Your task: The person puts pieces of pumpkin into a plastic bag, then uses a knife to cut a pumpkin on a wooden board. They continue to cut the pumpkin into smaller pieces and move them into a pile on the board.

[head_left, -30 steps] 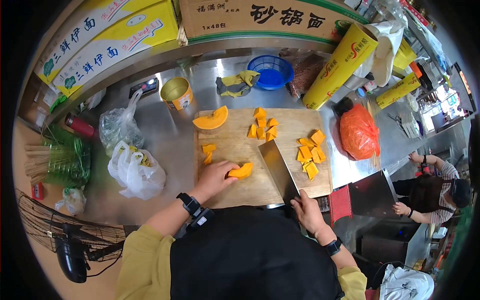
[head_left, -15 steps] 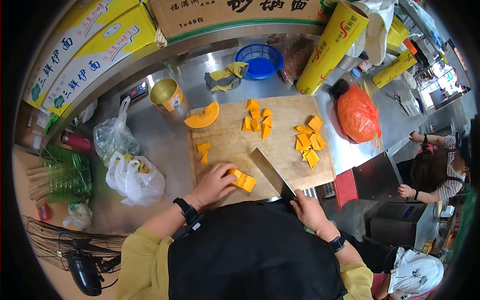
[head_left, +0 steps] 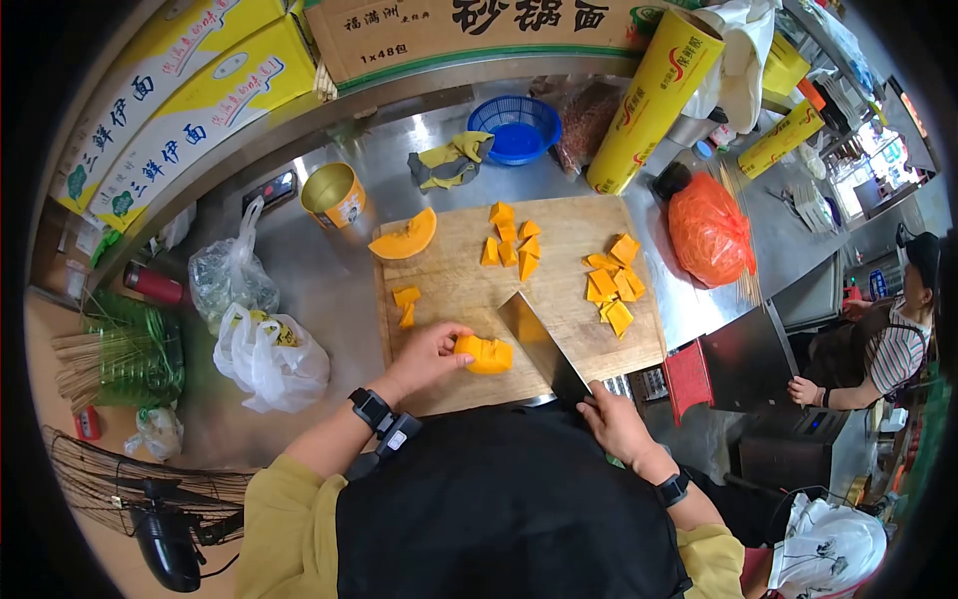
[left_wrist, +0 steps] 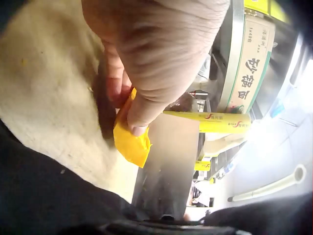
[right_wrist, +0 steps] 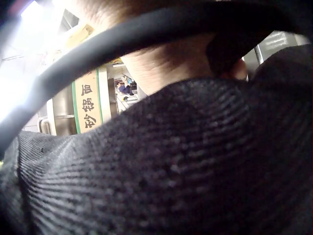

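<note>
On a wooden cutting board [head_left: 449, 290], my left hand [head_left: 431, 356] pinches a chunk of orange pumpkin [head_left: 486, 355] near the front edge. In the left wrist view the thumb lies along the pumpkin chunk [left_wrist: 131, 139], with the broad blade of the cleaver [left_wrist: 166, 156] behind it. My right hand [head_left: 617, 421] grips that cleaver [head_left: 544, 344] by its handle, its blade just right of the chunk. The right wrist view is mostly filled by dark ribbed cloth, and the hand's fingers are hidden there.
Cut pumpkin pieces [head_left: 614, 285] lie at the board's right, with others at its back middle and left. A pumpkin wedge [head_left: 407, 238] is at the back left. Around stand a can [head_left: 332, 195], a blue basket [head_left: 514, 130], a red bag [head_left: 711, 230] and white bags [head_left: 269, 356].
The left hand has turned the pumpkin chunk and shifted it slightly. The cleaver stays just to its right throughout. The head view has shifted a little, and a person at the right has turned.
</note>
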{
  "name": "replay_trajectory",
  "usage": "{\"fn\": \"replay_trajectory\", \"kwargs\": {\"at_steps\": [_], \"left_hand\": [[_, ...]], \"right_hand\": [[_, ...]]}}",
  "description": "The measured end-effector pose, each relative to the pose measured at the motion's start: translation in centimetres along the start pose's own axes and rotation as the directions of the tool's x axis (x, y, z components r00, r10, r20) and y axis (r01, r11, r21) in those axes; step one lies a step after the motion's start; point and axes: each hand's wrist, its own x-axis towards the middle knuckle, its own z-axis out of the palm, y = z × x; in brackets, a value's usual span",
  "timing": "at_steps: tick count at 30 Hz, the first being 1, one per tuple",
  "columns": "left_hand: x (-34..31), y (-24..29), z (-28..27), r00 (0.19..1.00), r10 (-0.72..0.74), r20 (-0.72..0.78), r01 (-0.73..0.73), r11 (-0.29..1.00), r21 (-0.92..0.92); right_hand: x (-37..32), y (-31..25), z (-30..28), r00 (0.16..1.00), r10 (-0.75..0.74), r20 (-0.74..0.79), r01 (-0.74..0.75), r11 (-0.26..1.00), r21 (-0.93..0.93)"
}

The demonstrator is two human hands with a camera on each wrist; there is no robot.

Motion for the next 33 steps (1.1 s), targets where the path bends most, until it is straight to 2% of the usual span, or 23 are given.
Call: {"fn": "replay_trajectory", "kwargs": {"at_steps": [3, 9, 12, 15, 16, 18, 21, 24, 28, 30, 31, 33], "left_hand": [[0.9, -0.2, -0.4, 0.992, -0.052, -0.111, 0.044, 0.996, -0.074], [2.6, -1.6, -1.2, 0.971, 0.044, -0.234, -0.05, 0.999, -0.02], [2.7, -1.0, -0.9, 0.971, 0.067, -0.229, -0.077, 0.996, -0.038], [1.8, 0.1, -0.4, 0.984, 0.113, -0.139, -0.104, 0.992, 0.071], [1.4, 0.8, -0.3, 0.962, 0.229, -0.146, -0.196, 0.957, 0.212], [0.8, 1.8, -0.2, 0.887, 0.45, -0.106, -0.351, 0.805, 0.478], [0.6, 1.8, -0.7, 0.865, 0.502, -0.01, -0.34, 0.601, 0.723], [0.2, 2.5, -0.1, 0.961, 0.258, -0.105, -0.163, 0.825, 0.541], [0.0, 3.0, 0.5, 0.949, 0.302, -0.094, -0.17, 0.738, 0.654], [0.2, 2.6, 0.8, 0.931, 0.355, -0.078, -0.215, 0.71, 0.671], [0.3, 2.5, 0.9, 0.932, 0.354, -0.077, -0.225, 0.734, 0.641], [0.4, 2.3, 1.1, 0.934, 0.35, -0.076, -0.246, 0.781, 0.575]], "right_hand": [[0.2, -0.5, -0.6, 1.0, -0.028, 0.003, 0.028, 1.0, -0.011], [1.6, -1.2, -2.1, 0.996, -0.091, 0.023, 0.093, 0.993, -0.076], [2.0, -0.7, -1.8, 0.995, -0.064, 0.083, 0.074, 0.99, -0.124], [2.3, -0.9, -1.8, 0.993, -0.048, 0.108, 0.062, 0.989, -0.131], [2.4, -0.9, -1.7, 0.993, -0.035, 0.115, 0.05, 0.99, -0.131], [2.7, -0.9, -1.7, 0.993, -0.054, 0.103, 0.065, 0.992, -0.105], [3.0, -0.7, -1.8, 0.994, -0.091, 0.051, 0.094, 0.994, -0.048], [3.3, -1.2, -2.0, 0.998, -0.046, 0.046, 0.046, 0.999, 0.005], [3.4, -1.9, -2.3, 0.999, -0.016, 0.041, 0.014, 0.999, 0.035], [3.2, -1.9, -2.1, 0.996, -0.087, 0.011, 0.087, 0.996, 0.008], [3.2, -2.0, -2.0, 0.993, -0.122, -0.003, 0.122, 0.992, -0.007], [3.0, -2.5, -2.0, 0.995, -0.095, 0.04, 0.098, 0.993, -0.065]]}}
